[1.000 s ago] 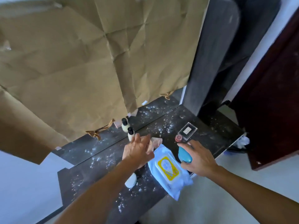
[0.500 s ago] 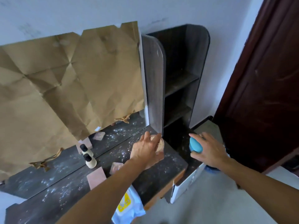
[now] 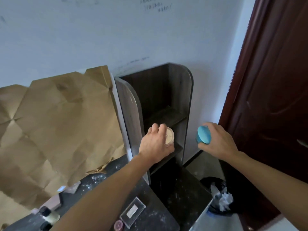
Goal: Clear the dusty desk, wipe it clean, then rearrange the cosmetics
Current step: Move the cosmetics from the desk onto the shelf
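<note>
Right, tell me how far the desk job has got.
Nothing looks finished. In hand: the left hand holds a beige jar at the shelf unit, the right hand a blue container. Left: the clear case, pink pot and bottle sit on the desk, white dust unwiped.

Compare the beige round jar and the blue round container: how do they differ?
The beige round jar is pale and flat-topped; the blue round container is bright with a domed lid. The jar, in the left hand, is at the dark shelf unit's opening; the container, in the right hand, is right of it. Both are round and gripped.
</note>
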A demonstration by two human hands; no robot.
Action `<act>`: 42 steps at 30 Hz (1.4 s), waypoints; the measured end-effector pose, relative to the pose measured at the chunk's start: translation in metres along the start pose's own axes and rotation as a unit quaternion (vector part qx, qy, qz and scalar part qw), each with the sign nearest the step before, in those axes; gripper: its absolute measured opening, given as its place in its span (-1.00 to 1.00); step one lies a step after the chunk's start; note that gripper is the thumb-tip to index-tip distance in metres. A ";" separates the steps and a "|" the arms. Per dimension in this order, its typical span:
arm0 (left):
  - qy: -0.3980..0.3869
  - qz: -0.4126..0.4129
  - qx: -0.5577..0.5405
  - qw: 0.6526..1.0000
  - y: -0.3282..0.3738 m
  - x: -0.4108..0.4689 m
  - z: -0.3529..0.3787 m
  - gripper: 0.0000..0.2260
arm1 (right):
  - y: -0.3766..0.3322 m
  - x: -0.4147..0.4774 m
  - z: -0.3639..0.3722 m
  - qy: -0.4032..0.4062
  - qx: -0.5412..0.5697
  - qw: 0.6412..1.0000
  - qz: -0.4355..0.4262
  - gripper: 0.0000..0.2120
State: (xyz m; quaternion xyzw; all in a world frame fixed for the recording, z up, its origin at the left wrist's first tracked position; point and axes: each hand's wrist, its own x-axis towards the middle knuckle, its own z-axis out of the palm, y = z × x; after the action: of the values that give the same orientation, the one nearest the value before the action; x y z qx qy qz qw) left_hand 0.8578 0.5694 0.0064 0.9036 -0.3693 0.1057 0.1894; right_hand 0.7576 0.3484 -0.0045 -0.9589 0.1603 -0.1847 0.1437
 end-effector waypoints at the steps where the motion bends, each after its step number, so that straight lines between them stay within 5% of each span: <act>1: 0.002 -0.002 0.003 1.000 0.000 0.011 0.001 -0.38 | 0.000 0.010 -0.003 0.005 0.003 1.000 -0.007 -0.34; 10: 0.026 -0.096 0.023 0.995 -0.001 0.065 0.023 -0.41 | -0.015 0.114 -0.001 0.008 0.034 0.990 -0.137 -0.34; 24: 0.074 -0.273 0.019 0.959 -0.009 0.107 0.049 -0.51 | -0.021 0.210 0.056 -0.116 0.042 0.959 -0.255 -0.43; 42: 0.135 -0.263 0.042 0.954 -0.019 0.140 0.064 -0.68 | -0.031 0.236 0.061 -0.086 -0.151 0.926 -0.335 -0.53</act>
State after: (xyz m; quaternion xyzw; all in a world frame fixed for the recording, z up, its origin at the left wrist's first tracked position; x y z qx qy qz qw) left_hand 0.9730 0.4672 -0.0107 0.9532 -0.0847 0.1882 0.2209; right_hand 0.9979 0.3043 0.0246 -0.9794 -0.1570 -0.1123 -0.0597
